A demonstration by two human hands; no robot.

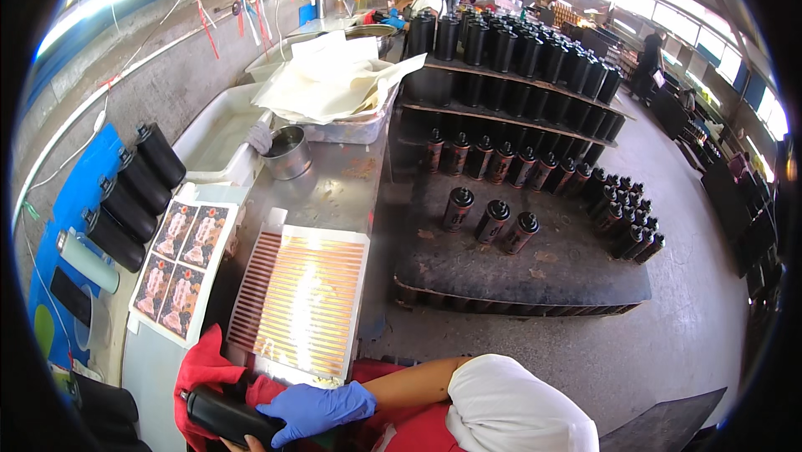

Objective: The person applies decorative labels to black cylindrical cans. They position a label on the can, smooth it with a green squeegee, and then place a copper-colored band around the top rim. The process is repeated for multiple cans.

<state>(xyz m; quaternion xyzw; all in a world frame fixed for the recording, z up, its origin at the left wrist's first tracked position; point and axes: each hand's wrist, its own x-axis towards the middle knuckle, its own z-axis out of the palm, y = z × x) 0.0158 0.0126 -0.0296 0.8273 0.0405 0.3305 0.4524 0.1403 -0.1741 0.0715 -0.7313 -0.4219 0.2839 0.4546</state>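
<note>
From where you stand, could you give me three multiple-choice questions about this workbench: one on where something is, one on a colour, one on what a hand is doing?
1. Where does the striped sheet lie?
A. on the bench
B. on the floor
C. on the rack

2. What colour is the glove on the right hand?
A. yellow
B. blue
C. white

3. What is the right hand doing?
A. hanging free
B. gripping a black bottle
C. pressing the metal cup

Answers: 1 A, it lies flat on the bench beside the picture sheets. 2 B, the glove is plainly blue. 3 B, its fingers wrap the bottle over the red cloth.
</note>
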